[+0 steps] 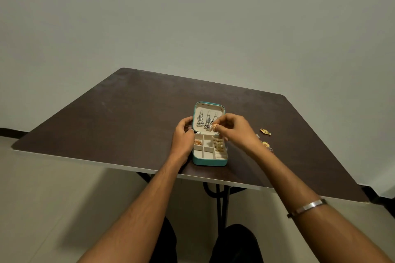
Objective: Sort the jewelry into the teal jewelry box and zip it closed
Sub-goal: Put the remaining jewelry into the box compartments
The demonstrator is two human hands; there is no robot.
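The teal jewelry box stands open on the dark table, its lid upright. Silver drop earrings hang inside the lid. The cream tray holds an orange-gold piece in a left compartment and gold rings in the right-hand slots. My left hand rests against the box's left side, at the lid's hinge. Over the tray, in front of the lid, my right hand pinches a small gold and pink piece at its fingertips.
Loose gold jewelry lies on the table right of the box: one piece further back, another by my right wrist. The brown table has its near edge just below the box. A pale wall stands behind.
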